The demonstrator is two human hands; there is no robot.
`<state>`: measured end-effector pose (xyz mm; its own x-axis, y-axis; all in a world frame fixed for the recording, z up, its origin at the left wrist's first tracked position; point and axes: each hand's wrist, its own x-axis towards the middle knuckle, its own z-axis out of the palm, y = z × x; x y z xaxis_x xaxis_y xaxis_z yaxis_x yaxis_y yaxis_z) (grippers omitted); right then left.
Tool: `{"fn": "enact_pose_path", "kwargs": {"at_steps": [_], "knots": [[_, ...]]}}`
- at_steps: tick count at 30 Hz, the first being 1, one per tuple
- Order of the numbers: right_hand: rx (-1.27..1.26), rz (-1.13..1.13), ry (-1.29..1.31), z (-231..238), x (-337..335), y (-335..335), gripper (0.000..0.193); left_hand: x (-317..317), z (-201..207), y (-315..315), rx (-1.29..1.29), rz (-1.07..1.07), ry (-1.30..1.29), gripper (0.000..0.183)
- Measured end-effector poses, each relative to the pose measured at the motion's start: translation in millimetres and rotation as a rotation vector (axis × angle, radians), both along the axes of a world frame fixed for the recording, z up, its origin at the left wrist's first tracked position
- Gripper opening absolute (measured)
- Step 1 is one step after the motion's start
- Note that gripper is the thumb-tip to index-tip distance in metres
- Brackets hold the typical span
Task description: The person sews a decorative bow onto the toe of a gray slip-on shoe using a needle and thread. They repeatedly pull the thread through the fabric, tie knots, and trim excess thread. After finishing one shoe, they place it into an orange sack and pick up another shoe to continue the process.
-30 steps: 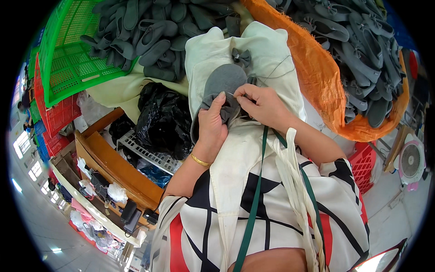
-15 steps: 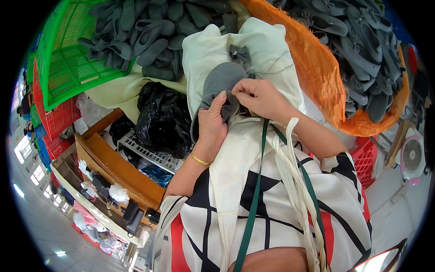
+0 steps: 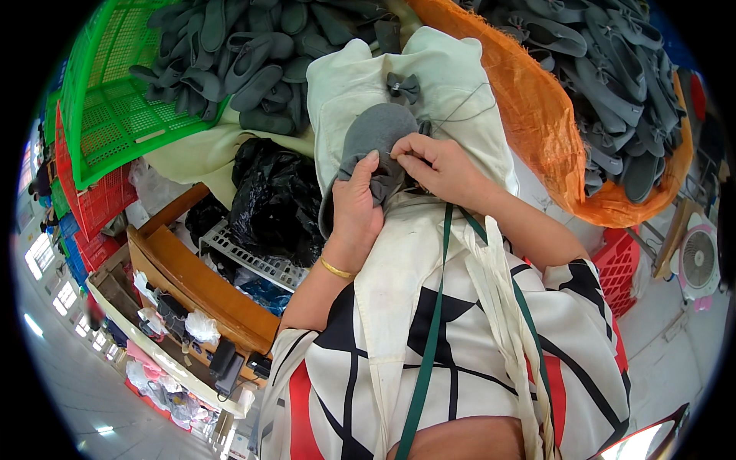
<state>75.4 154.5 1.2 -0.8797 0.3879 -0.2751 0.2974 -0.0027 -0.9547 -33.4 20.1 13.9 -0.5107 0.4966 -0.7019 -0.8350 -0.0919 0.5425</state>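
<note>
A grey fabric flat shoe [image 3: 381,129] lies over the cream apron on my lap, its rounded toe pointing away from me. My left hand [image 3: 357,201] is closed round it, thumb pressed on the bunched upper. Over the shoe's right side, my right hand [image 3: 438,165] pinches a thin needle [image 3: 389,156] against the fabric; the fingers hide most of it. Dark thread [image 3: 468,110] loops across the apron beyond my right hand. A small grey bow [image 3: 404,88] rests on the apron [image 3: 337,80] just past the toe.
Grey shoes [image 3: 253,57] are heaped at the far left beside a green crate [image 3: 115,130]. More fill an orange woven sack [image 3: 563,153] at right. A black plastic bag [image 3: 276,199] and a wooden drawer table [image 3: 199,276] stand at left, a fan [image 3: 696,257] at far right.
The dark thread loop has spread wider over the apron's right side. My right hand has shifted very slightly left and down at the shoe. My left hand keeps its hold.
</note>
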Motion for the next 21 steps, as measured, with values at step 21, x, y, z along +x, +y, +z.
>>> {"fn": "enact_pose_path", "kwargs": {"at_steps": [21], "knots": [[0.619, 0.083, 0.144, 13.1, -26.3, 12.2, 0.018, 13.8, -22.0, -7.8, 0.018, -0.113, 0.173, 0.029]]}}
